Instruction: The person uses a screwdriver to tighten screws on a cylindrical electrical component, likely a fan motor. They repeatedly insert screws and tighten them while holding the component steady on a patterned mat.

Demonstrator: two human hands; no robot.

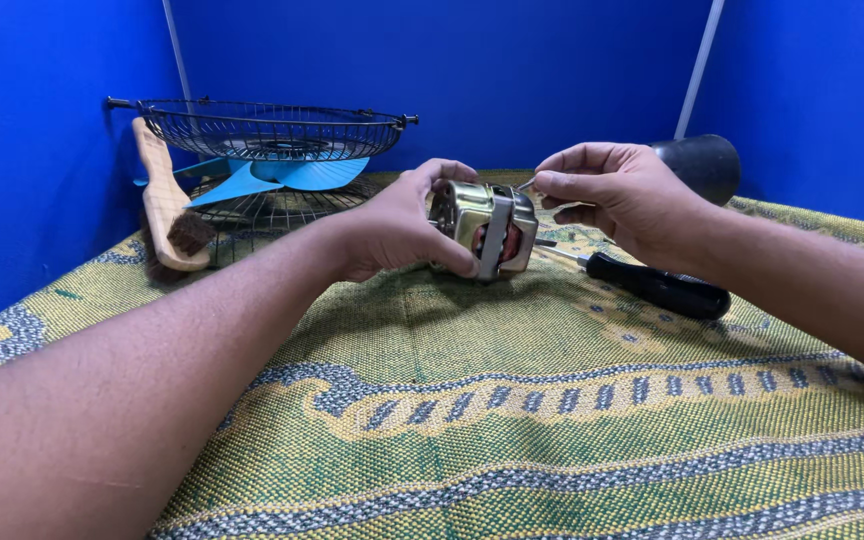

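My left hand (392, 225) is gripping the small metal motor (484, 230); my right hand (617, 195) is pinching a thin pin at its one o'clock. A black-handled screwdriver (657, 285) is lying at four o'clock.

One motor (483, 229), one screwdriver (652, 284), two grilles (272, 128).

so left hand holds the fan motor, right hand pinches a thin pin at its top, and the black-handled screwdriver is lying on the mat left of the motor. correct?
Not quite: the head view shows the black-handled screwdriver lying on the mat right of the fan motor, under the right hand. The rest stands: the left hand holds the motor, and the right hand pinches a thin pin at its top.
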